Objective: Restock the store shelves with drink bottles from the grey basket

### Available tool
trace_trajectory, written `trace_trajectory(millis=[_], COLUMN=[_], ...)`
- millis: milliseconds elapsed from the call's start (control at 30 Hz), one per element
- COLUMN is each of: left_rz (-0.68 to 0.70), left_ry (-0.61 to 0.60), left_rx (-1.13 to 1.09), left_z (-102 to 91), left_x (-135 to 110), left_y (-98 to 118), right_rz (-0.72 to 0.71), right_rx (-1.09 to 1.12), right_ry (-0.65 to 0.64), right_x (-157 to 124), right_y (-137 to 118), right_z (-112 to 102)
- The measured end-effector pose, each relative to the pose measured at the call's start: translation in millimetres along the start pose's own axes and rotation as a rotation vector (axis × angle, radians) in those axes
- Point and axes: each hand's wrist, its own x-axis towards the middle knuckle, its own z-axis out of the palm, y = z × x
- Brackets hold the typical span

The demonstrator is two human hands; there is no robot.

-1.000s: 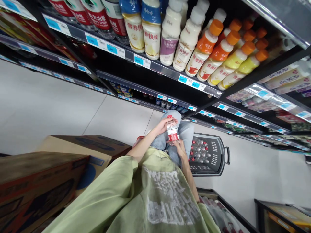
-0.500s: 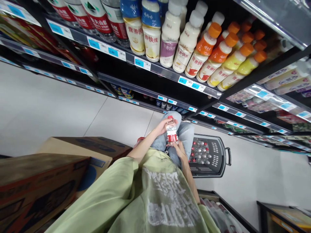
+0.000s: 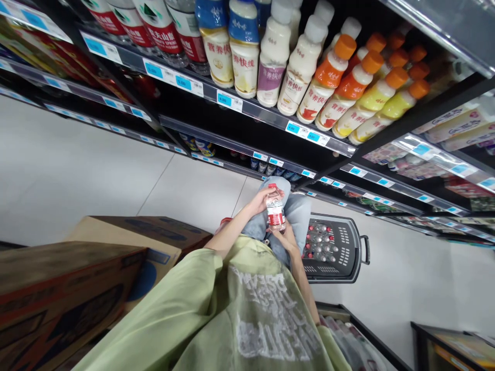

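A clear water bottle (image 3: 276, 214) with a red cap and a red and white label rests between both my hands, over my knees. My left hand (image 3: 266, 198) is closed around its upper part, close to the cap. Lower down, my right hand (image 3: 284, 237) grips the base. Beside my right leg stands a dark shopping basket (image 3: 344, 247) that holds several small bottles (image 3: 320, 242), some with red caps.
Ahead is a black shelf rack (image 3: 247, 131) with price tags, bearing several milk drink bottles (image 3: 274, 56) and large water bottles (image 3: 166, 31). Cardboard boxes (image 3: 162, 237) stand at my left. A bin of bottles (image 3: 348, 335) is at the lower right.
The view has shifted very slightly. Both hands keep hold of the water bottle in nearly the same place.
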Motion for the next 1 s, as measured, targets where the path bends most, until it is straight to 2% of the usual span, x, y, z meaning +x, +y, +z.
trace_trajectory(millis=[200,700,800,1000], left_rz=[0.007,0.016,0.02,0.04], left_ry=[-0.002,-0.009,-0.01,-0.03], left_rx=[0.013,0.02,0.028,0.055], left_z=[0.0,1.0,0.8,-1.1], left_x=[0.4,-0.2,0.6,1.9], left_y=[-0.2,1.8,2.1,1.4], right_rz=[-0.004,0.003,0.008,-0.026], right_rx=[-0.079,-0.079,-0.056,-0.154], right_ry=[0.068,0.112,0.154,0.23], right_x=[0.5,1.7,1.6,0.9], right_y=[-2.3,7.0,7.3,2.2], right_z=[0.1,1.1,2.8,1.4])
